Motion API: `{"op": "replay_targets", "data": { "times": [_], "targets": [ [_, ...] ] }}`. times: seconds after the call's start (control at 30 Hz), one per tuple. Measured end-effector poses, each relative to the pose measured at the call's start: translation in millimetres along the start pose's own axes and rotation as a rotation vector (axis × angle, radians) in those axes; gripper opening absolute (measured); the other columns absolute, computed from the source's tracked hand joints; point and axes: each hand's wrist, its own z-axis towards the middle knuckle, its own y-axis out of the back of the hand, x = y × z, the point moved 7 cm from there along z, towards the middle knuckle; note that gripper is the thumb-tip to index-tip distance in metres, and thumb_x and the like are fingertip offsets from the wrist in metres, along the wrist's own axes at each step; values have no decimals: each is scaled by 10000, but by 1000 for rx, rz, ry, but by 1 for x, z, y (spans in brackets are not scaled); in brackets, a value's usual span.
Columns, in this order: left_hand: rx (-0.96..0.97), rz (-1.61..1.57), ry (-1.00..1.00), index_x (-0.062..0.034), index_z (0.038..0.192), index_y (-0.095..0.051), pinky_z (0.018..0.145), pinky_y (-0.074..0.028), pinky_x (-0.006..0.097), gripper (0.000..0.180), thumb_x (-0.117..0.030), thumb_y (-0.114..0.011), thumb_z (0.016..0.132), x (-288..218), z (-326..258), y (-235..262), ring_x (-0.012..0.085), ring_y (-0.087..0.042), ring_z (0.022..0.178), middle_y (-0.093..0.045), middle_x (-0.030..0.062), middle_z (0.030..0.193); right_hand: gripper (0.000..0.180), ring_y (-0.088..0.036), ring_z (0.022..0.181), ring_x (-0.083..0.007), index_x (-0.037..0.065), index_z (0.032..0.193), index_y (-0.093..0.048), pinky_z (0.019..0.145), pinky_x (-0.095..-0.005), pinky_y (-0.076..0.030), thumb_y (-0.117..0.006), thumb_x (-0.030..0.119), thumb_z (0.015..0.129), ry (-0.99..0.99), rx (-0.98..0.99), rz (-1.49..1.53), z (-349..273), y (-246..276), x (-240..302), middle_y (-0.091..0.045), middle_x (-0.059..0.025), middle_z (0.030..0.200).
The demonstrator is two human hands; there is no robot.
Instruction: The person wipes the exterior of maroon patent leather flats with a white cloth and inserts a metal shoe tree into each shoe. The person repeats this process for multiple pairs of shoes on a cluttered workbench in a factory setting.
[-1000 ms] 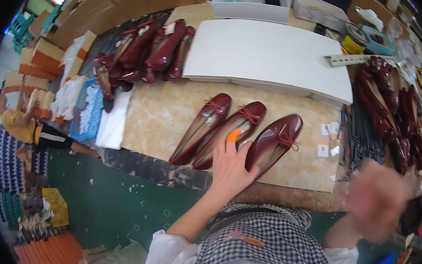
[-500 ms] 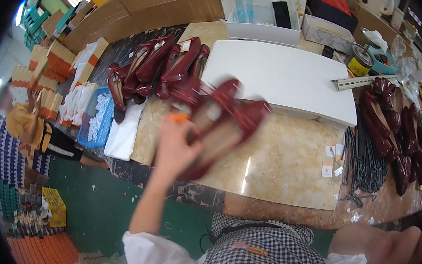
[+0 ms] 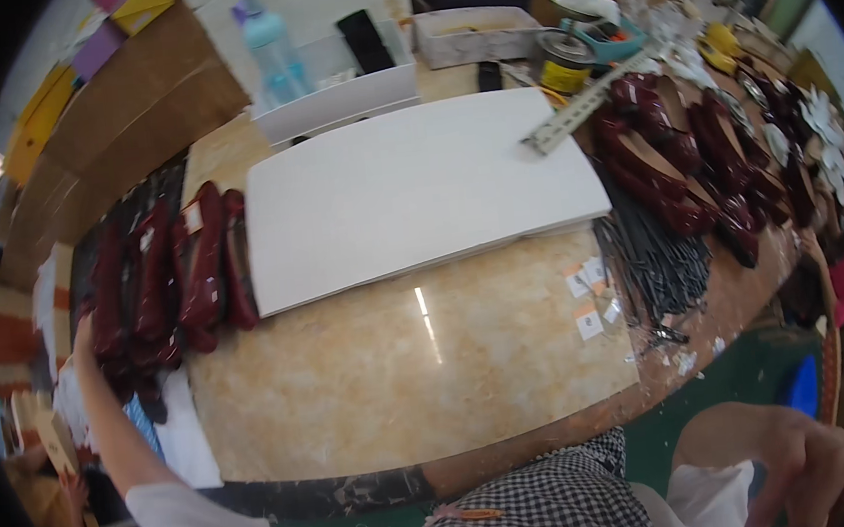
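Note:
My left hand point(image 3: 86, 341) is at the outer left side of a row of glossy dark red shoes point(image 3: 150, 277). Its fingers are mostly hidden there, so whether they grip a shoe does not show. One shoe in the row bears a small pale tag point(image 3: 193, 217). At the lower right hangs my right hand point(image 3: 811, 465), fingers loosely bent and apart, with nothing visible in it. It is close in front of my body, away from the table.
A white board point(image 3: 416, 199) lies mid-table, with a metal ruler point(image 3: 584, 107) over its right corner. Right of it are black strips point(image 3: 657, 258), small tags point(image 3: 588, 324) and more red shoes point(image 3: 650, 168). Behind stands a white box point(image 3: 338, 105) with a blue bottle point(image 3: 273, 51). Another person is at far left.
My left hand, which held red shoes over the middle of the table, has moved left to the row of shoes. The view has swung to the right.

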Motion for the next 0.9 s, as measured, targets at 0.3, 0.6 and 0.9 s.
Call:
{"op": "replay_targets", "data": {
  "times": [0.3, 0.6, 0.9],
  "targets": [
    [-228, -494, -395, -7, 1207, -591, 932, -452, 348, 442, -356, -598, 936, -112, -132, 18, 207, -598, 1029, -640, 125, 1103, 347, -650, 935, -288, 23, 1139, -632, 819, -364, -518, -665, 210, 849, -1041, -342, -1459, -157, 315, -135, -662, -158, 1039],
    [110, -150, -708, -2, 980, -660, 1005, -383, 394, 194, -61, -629, 798, -328, -499, -18, 308, -549, 1139, -617, 159, 1144, 674, -689, 870, -310, 75, 1201, -537, 756, -421, -544, -707, 542, 747, -1418, 65, -1827, -211, 446, -294, -698, -144, 904],
    [696, -692, -517, 9, 1001, -670, 787, -491, 293, 176, -46, -586, 856, -394, -570, -95, 194, -646, 871, -671, 126, 967, 407, -528, 574, -62, 3, 744, -663, 540, -256, -426, -693, 394, 852, -1018, -488, -1191, -155, 386, -86, -592, -30, 589]
  ]
}}
